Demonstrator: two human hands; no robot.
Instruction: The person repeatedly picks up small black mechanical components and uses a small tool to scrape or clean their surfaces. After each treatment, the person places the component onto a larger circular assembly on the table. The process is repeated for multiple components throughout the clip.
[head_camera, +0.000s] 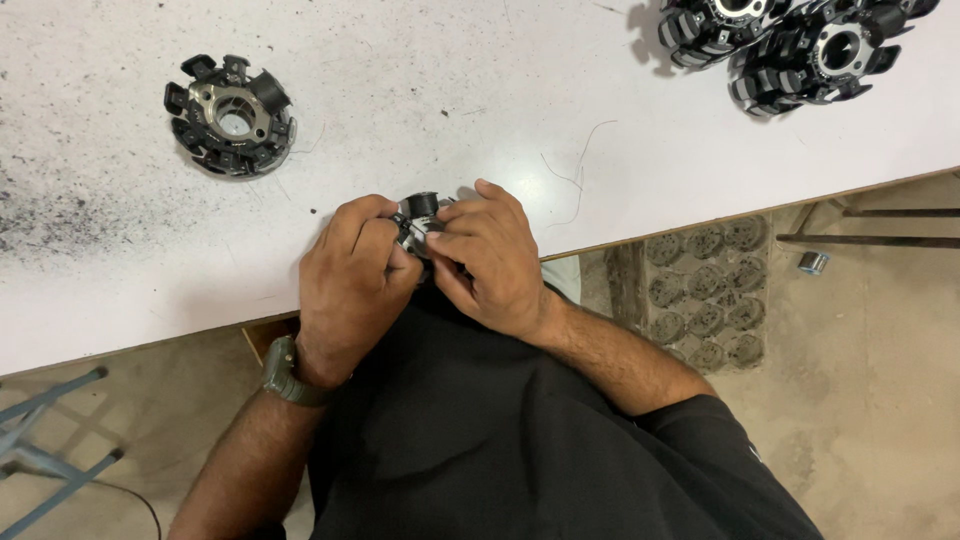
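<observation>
- Gripping a small black-and-metal part (421, 213) between both hands, a person in a dark shirt works at the near edge of a white worktop (420, 90).
- The left hand (352, 275) curls around the part from the left, fingers (372, 222) bent tight against it; a dark green wristwatch (290, 378) sits on that wrist.
- The right hand (488, 258) closes on the same part from the right, its fingers pinched narrow over the metal.
- The part sits just above the worktop's front edge, between the two hands; only a black cylindrical piece on top and a sliver of metal show, so its full shape cannot be told.
- A round stator-like assembly (231, 115), metal at the centre with black spools around the ring, lies well apart to the upper left, beside a spread of dark specks on the white surface.
- Two similar ringed assemblies (790, 35) lie touching each other at the far right corner of the worktop.
- A thin stray wire (578, 165) curls on the surface near the right hand.
- Below the worktop, a small metal cylinder (813, 262) rests on the sandy floor (880, 350).
</observation>
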